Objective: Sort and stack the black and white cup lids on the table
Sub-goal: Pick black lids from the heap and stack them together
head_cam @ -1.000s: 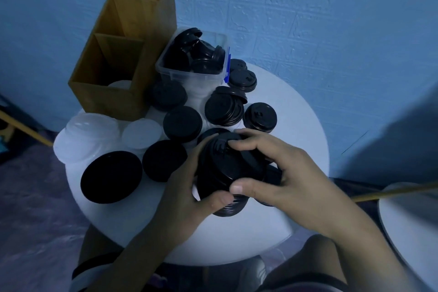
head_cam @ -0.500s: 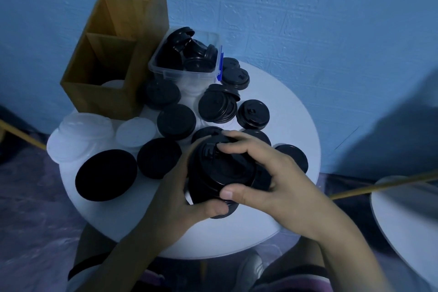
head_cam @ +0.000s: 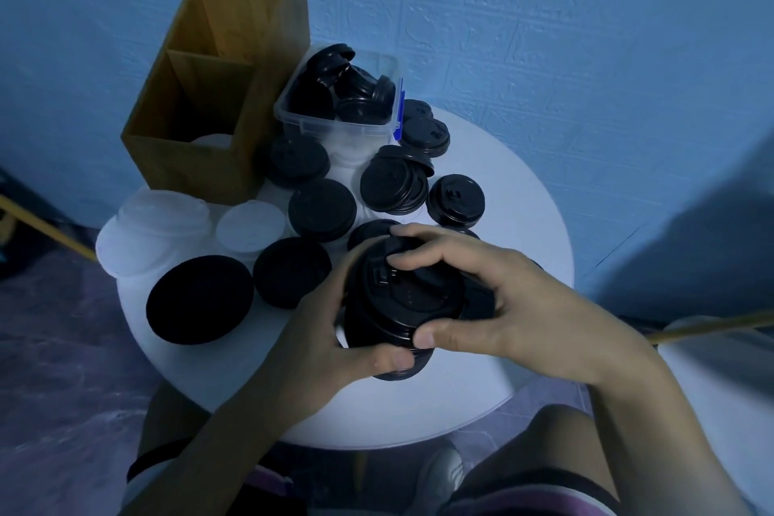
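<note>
views: one, head-worn, wide-angle | position: above the near edge of the round tabletop [head_cam: 523, 197] | facing: forward and steeply down, far edge and blue wall [head_cam: 544, 13] at frame top | range: close; left hand [head_cam: 318, 331], right hand [head_cam: 506, 306] and black lid stack [head_cam: 412, 300] fill the centre, a knee [head_cam: 561, 440] at the bottom

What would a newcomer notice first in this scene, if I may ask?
Centre front, the left hand and right hand grip a stack of black lids over the white table. White lids sit at its left edge; a wooden box and a clear bin stand behind.
</note>
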`<state>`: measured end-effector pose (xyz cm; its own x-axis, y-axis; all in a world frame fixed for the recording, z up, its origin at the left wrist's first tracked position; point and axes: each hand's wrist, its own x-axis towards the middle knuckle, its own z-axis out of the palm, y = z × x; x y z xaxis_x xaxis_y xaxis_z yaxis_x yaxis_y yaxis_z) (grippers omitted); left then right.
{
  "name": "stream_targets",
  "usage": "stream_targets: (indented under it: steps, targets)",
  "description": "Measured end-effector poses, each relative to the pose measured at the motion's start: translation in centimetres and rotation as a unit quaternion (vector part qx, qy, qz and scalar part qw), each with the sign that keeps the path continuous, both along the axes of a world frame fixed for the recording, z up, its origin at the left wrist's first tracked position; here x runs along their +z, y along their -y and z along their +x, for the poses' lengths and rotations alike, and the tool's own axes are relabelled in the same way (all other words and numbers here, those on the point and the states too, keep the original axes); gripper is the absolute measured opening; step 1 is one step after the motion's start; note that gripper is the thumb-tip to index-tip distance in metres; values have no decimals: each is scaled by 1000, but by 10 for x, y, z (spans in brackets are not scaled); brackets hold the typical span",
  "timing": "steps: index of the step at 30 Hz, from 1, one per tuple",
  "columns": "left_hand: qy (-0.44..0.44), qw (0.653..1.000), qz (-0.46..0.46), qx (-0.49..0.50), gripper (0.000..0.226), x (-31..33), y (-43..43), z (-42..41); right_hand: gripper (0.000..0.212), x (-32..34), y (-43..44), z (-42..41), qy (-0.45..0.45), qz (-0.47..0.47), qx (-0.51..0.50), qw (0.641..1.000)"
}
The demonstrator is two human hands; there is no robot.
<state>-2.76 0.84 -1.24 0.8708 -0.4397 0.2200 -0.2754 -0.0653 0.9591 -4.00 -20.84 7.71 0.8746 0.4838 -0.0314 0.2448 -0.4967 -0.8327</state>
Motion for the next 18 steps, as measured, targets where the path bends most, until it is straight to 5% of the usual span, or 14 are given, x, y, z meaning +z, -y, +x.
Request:
stream_targets:
  steps: [18]
  targets:
    - [-31, 999, -19, 7, 91, -3, 3, -4, 65, -21, -16, -22, 88, -12, -130, 988]
